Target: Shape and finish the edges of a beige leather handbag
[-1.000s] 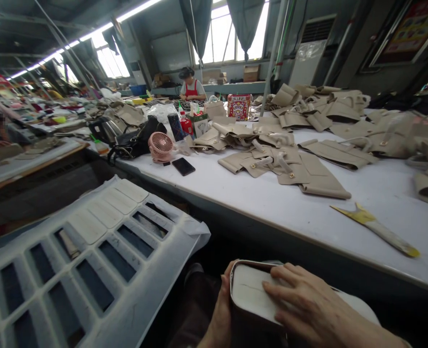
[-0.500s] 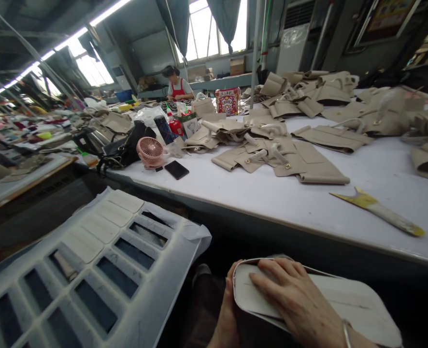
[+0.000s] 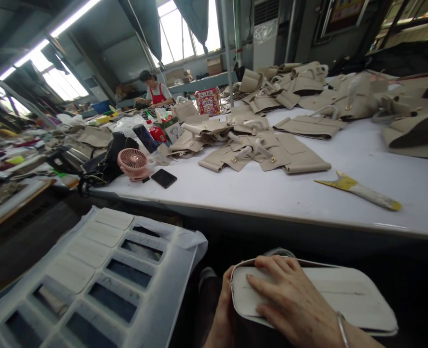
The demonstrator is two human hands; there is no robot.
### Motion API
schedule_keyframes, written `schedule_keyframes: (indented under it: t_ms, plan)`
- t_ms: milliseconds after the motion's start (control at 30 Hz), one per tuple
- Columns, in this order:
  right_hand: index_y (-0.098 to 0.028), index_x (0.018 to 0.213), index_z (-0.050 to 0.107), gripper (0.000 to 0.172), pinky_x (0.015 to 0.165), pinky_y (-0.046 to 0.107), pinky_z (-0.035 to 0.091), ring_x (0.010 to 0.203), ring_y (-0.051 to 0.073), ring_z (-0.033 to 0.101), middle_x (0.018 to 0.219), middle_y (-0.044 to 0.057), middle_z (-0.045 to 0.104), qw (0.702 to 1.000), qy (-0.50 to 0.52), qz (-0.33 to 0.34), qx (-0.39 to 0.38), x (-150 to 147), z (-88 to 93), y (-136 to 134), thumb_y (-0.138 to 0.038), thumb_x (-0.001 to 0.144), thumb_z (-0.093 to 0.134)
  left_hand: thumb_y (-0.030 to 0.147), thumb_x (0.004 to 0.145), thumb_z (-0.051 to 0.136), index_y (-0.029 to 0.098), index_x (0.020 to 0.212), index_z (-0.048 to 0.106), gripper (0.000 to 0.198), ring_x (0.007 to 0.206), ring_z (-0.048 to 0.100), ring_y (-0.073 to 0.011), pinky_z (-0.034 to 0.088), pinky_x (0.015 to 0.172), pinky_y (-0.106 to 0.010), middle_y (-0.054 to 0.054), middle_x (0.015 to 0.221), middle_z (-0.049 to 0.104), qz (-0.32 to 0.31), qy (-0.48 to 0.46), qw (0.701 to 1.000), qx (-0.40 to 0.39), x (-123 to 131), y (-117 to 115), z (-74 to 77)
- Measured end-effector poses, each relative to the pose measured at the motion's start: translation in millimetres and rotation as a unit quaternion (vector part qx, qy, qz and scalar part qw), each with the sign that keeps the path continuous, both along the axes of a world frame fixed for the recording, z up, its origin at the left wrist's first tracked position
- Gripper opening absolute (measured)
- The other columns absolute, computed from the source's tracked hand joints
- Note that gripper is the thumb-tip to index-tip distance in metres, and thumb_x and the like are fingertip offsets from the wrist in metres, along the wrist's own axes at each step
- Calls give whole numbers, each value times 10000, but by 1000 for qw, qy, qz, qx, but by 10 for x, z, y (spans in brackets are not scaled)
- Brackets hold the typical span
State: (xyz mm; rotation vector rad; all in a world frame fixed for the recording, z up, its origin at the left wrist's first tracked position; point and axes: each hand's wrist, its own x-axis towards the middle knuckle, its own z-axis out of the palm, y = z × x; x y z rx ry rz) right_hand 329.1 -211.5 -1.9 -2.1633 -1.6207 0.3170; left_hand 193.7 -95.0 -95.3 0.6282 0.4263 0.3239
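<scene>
A white oblong panel [image 3: 337, 285] with rounded corners and a thin raised edge lies at the lower right, above my lap. My left hand [image 3: 223, 309] is wrapped round its left end, the fingers partly hidden beneath and behind it. My right hand [image 3: 290, 295], with a metal bangle at the wrist, lies on top of the panel, fingers stretched and apart, pressing on the left half. At the left stands a rack [image 3: 163, 285] covered in whitish sheeting with rectangular openings. Several similar white panels [image 3: 89, 249] lie in a row on it.
Beyond a dark gap is a white table [image 3: 235, 198]. On it lie beige bag pieces [image 3: 301, 150], a yellow-ended tool [image 3: 362, 191], a black phone [image 3: 164, 178], a pink fan [image 3: 133, 163] and a black bag [image 3: 105, 159]. A person in a red apron [image 3: 159, 95] sits at the far side.
The view has turned a little to the right, so the table and rack appear shifted left. Both hands stay on the panel, the right one lying slightly farther left on it.
</scene>
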Motion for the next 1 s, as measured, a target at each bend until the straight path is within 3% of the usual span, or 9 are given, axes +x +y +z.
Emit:
schedule_keyframes:
  t_ms: [67, 200, 267, 433, 567, 767, 1000]
  plan:
    - [-387, 1204, 572, 389, 975, 527, 356, 1170, 283, 469, 1350, 9, 511, 1000, 6, 7, -17, 19, 1, 4, -420, 830, 679, 605, 906, 471, 213, 1294, 556, 558, 1304, 460, -313, 347, 1112, -456, -109, 1359, 552, -33, 5, 997, 73, -39, 109, 98]
    - [-362, 1224, 545, 474, 966, 533, 359, 1165, 286, 466, 1343, -2, 514, 999, 10, 30, -44, 55, 5, 15, -463, 795, 719, 519, 830, 641, 204, 1319, 541, 590, 1339, 424, -313, 359, 1108, -416, -98, 1407, 521, -59, 70, 956, 280, -101, 245, 184]
    - [-351, 1232, 531, 487, 949, 532, 360, 1149, 283, 463, 1333, -8, 517, 998, 9, 39, -44, 54, 4, 16, -467, 796, 717, 477, 813, 662, 216, 1357, 519, 620, 1373, 388, -301, 330, 1137, -406, -77, 1449, 490, -47, 117, 942, 310, -119, 233, 181]
    - [-312, 1239, 530, 462, 939, 524, 329, 1159, 298, 451, 1344, 13, 520, 999, -24, 35, -14, 19, -39, 3, -462, 828, 680, 535, 809, 609, 194, 1364, 520, 657, 1370, 392, -330, 290, 1162, -461, -96, 1443, 494, 5, 154, 955, 255, -98, 88, 116]
    - [-298, 1185, 562, 500, 891, 477, 341, 1084, 270, 500, 1270, -7, 575, 997, -70, 29, 34, 3, -114, -11, -473, 755, 746, 539, 801, 614, 195, 1327, 552, 632, 1353, 415, -337, 304, 1159, -459, -98, 1411, 525, 46, 155, 962, 221, -61, 18, 90]
    - [-271, 1163, 573, 532, 848, 478, 362, 1048, 274, 517, 1251, 5, 588, 993, -106, 19, 54, 2, -193, 5, -489, 716, 763, 565, 852, 564, 215, 1320, 556, 584, 1375, 388, -310, 284, 1172, -445, -82, 1434, 504, 57, 147, 965, 210, -57, -22, 54]
    - [-239, 1155, 577, 476, 848, 517, 387, 1069, 298, 518, 1238, 42, 595, 992, -114, 31, 37, 14, -157, 27, -500, 777, 697, 517, 849, 614, 278, 1299, 599, 509, 1396, 368, -277, 268, 1186, -410, -41, 1419, 530, 77, 109, 989, 62, -27, -76, 118]
